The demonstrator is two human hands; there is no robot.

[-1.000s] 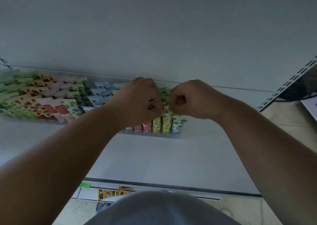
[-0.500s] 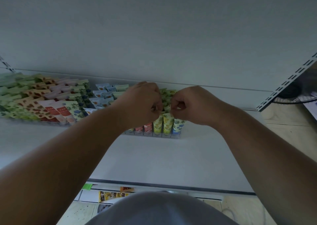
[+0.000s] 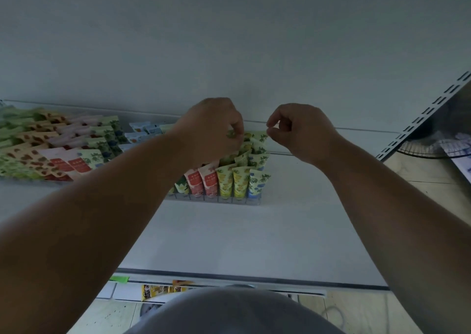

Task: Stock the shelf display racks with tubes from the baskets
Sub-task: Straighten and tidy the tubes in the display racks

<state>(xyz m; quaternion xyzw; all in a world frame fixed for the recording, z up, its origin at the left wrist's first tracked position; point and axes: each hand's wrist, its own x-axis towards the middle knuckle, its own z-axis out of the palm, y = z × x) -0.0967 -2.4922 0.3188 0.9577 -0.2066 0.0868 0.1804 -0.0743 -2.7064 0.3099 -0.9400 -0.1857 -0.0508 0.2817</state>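
Printed tubes stand cap-down in tight rows in a clear display rack on a white shelf, red ones beside yellow-green and blue-flowered ones at the front; a second, fuller rack to the left holds leaning rows of green, brown-spotted, pink and red tubes, well apart from the first rack's right end

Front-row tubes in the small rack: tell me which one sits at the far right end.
The pale tube with blue flowers and green leaves. It ends the front row, beside two yellow-patterned tubes; the red tubes stand further left.
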